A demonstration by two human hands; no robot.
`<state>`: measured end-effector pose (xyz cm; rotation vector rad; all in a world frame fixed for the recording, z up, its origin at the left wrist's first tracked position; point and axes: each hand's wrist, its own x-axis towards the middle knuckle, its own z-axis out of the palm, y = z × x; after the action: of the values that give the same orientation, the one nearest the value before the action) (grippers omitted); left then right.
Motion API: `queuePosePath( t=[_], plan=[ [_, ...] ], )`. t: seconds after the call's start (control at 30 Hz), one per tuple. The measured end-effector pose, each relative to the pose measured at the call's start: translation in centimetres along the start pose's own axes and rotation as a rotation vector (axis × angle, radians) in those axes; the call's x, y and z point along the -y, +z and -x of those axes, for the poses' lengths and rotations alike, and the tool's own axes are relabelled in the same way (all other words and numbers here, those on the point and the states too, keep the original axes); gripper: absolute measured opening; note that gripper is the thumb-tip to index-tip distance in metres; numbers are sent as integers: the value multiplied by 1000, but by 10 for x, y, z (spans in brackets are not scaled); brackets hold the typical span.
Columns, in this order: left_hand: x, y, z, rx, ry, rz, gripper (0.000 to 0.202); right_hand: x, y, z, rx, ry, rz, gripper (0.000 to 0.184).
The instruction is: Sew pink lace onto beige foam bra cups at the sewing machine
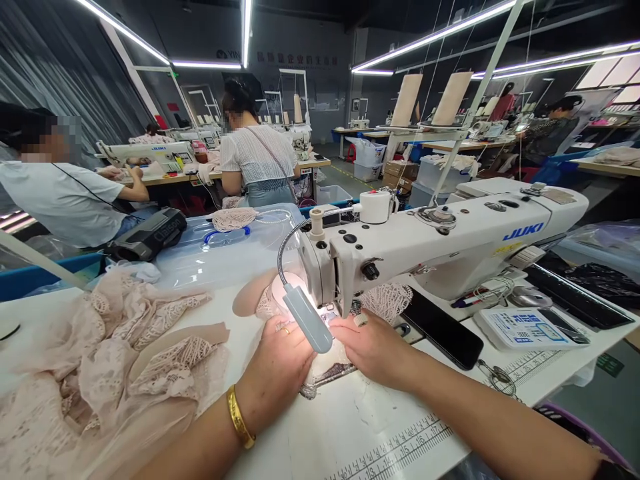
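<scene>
A white JUKI sewing machine [450, 247] stands before me, a beige lace garment piece [387, 300] under its head; part of it looks like a rounded bra cup. My left hand [280, 360], with a gold bangle and a ring, has its fingers closed on the garment just left of the needle area. At the right of the needle, my right hand [377, 350] pinches the same piece, fingertips close to the presser foot. A grey gooseneck lamp [307, 320] lights the spot and hides some of my left fingers and the fabric.
Beige lace pieces [115, 353] lie heaped at left. A black phone [443, 327], a white box [530, 328] and a key ring [497, 377] lie at right. Ruler markings [395, 453] run along the front. A clear plastic bin [225, 253] stands behind; co-workers sit beyond.
</scene>
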<state>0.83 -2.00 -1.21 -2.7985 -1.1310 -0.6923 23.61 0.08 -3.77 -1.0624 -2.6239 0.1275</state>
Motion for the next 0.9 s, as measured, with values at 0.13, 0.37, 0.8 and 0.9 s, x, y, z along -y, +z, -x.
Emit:
queuePosePath(
  t=[0.13, 0.37, 0.8, 0.9],
  plan=[
    [4, -3, 4, -26, -55, 62, 24, 8, -9, -1, -12, -134, -85, 29],
    [-6, -25, 2, 117, -119, 289, 45, -11, -14, 3, -147, 24, 89, 26],
    [-13, -4, 3, 94, -3, 55, 19, -26, -15, 4, -102, -42, 140, 18],
    [-14, -4, 4, 94, 16, 101, 21, -13, -16, 4, -73, -91, 45, 15]
  ],
)
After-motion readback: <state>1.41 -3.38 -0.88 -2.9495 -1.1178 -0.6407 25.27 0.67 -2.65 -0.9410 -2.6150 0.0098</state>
